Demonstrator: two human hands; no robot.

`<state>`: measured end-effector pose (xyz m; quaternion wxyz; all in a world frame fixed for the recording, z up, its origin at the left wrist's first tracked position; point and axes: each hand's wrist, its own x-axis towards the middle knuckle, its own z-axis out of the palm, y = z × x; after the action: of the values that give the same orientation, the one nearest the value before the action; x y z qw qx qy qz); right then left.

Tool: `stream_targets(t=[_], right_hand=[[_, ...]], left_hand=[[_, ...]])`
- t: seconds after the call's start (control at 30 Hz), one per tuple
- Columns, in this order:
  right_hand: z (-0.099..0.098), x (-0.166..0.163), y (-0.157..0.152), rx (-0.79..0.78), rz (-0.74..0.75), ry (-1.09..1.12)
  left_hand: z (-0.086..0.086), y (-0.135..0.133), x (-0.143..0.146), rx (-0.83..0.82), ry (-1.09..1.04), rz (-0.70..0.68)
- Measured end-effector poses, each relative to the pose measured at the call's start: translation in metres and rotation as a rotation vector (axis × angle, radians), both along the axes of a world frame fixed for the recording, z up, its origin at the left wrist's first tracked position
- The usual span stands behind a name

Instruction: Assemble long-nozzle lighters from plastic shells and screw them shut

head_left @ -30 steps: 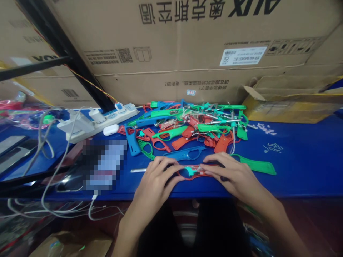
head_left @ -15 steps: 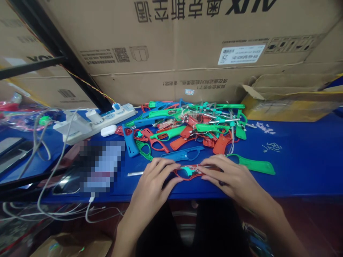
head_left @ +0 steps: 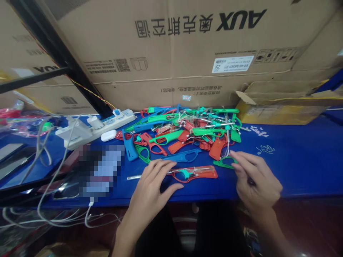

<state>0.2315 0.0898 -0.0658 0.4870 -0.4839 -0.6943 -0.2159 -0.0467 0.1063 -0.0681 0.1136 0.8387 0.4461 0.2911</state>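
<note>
A red lighter half-shell (head_left: 211, 172) lies on the blue table, with a clear tank, a teal trigger (head_left: 184, 174), thin wires and a metal tube (head_left: 134, 176) set in it. My left hand (head_left: 152, 185) arches over its tube end, fingers on the far side and thumb apart on the near side. To the right, my right hand (head_left: 257, 178) pinches a green lighter half-shell (head_left: 225, 162); its handle is hidden beneath the hand. A blue half-shell (head_left: 182, 156) lies just behind the red one.
Behind is a pile of red, green and blue lighter parts (head_left: 184, 125). A power strip (head_left: 115, 123), an earbud case (head_left: 108, 135) and a phone (head_left: 104, 167) lie left. Small pale pieces (head_left: 258, 131), thin pins (head_left: 266, 149) and an open carton (head_left: 276, 107) are right.
My right hand has left the red half-shell, moved right and taken hold of the green one, which has shifted left. My left thumb and fingers have spread apart.
</note>
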Motion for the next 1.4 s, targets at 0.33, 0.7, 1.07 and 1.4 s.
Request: stream_targets(t=[0.33,0.7,1.07,1.4], right_hand=[[0.002,0.033,-0.005,-0.356,-0.178,-0.217],[0.028,-0.004,0.039,-0.629,-0.306,-0.581],[0.094,0.021,-0.011,-0.299,-0.4,0.344],[0.037,-0.04,-0.018,-0.772,0.237,1.177]], left_hand=[[-0.001,0.001,0.001,0.09,-0.046,0.004],[-0.003,0.001,-0.003,0.104,-0.158,0.069],[-0.004,0.0,0.001,0.193,-0.171,0.152],[-0.005,-0.008,-0.007,0.263,-0.18,-0.065]])
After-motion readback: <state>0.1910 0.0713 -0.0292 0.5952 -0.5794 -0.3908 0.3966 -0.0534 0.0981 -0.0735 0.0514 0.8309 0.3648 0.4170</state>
